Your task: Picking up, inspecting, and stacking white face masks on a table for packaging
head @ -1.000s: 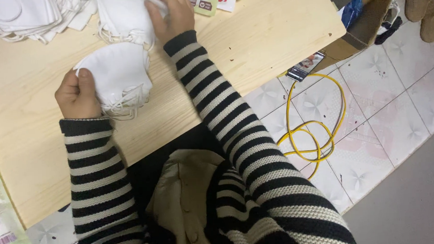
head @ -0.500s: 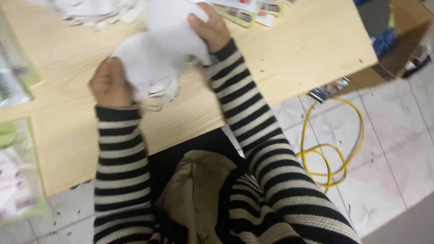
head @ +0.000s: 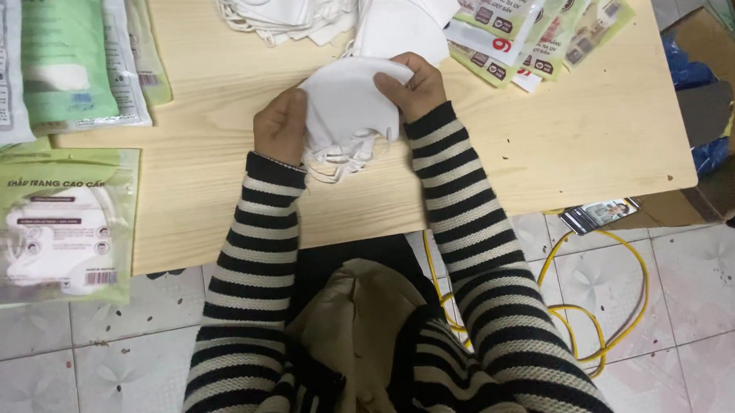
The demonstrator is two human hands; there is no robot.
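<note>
Gripping a white face mask together, left hand and right hand, fingers pinching its sides; half a second ago the right lay flat on it, near the worktop front edge.

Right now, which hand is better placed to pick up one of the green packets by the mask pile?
Probably right. The right hand grips the white masks just beside the green packets; the left hand holds the opposite edge, farther from them.

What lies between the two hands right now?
In the head view, a stack of white face masks spans the gap: the left hand grips its left edge, the right hand its right edge, ear loops dangling onto the wooden table.
</note>
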